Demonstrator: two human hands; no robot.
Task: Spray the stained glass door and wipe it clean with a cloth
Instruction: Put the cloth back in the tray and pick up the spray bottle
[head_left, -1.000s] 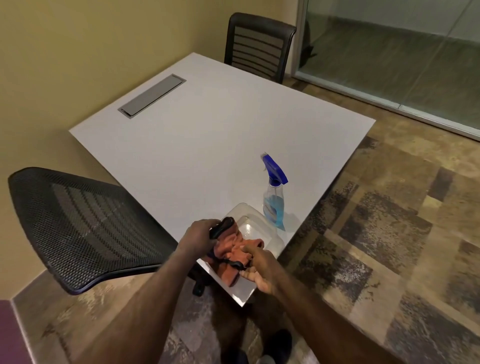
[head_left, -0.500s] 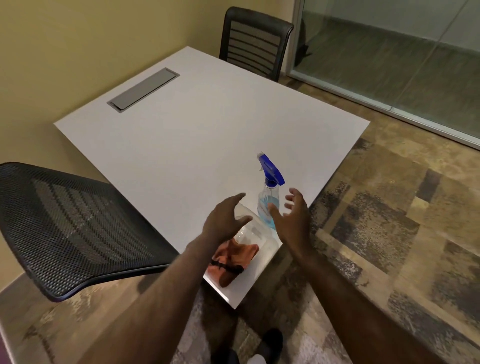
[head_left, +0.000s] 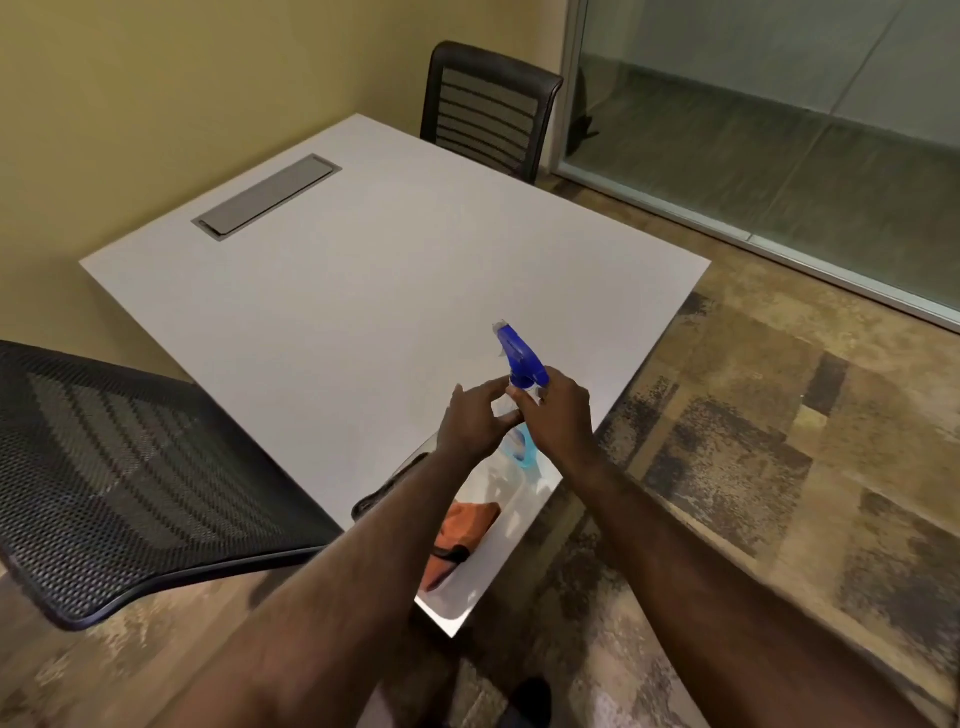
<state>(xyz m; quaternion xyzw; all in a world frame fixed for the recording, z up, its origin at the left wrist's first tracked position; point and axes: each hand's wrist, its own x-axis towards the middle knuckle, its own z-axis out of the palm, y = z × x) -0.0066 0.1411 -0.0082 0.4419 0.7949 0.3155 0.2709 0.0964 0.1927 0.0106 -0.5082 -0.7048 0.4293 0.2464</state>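
Observation:
A spray bottle (head_left: 521, 358) with a blue trigger head and pale blue liquid stands near the white table's near corner. My right hand (head_left: 558, 415) is wrapped around its neck from the right. My left hand (head_left: 475, 423) touches the bottle's body from the left, fingers curled against it. An orange cloth (head_left: 462, 527) with a black strap lies in a shallow white tray (head_left: 457, 608) at the table corner, partly hidden under my left forearm. The glass door (head_left: 779, 130) fills the upper right of the view.
The white table (head_left: 363, 291) has a grey cable hatch (head_left: 267, 195) near the wall. A black mesh chair (head_left: 119, 467) stands at the left, a second dark chair (head_left: 488, 109) at the far side. Patterned carpet (head_left: 779, 467) lies to the right.
Both hands left the orange cloth in the tray and moved forward to the spray bottle, closing on it from either side. The view tilted a little.

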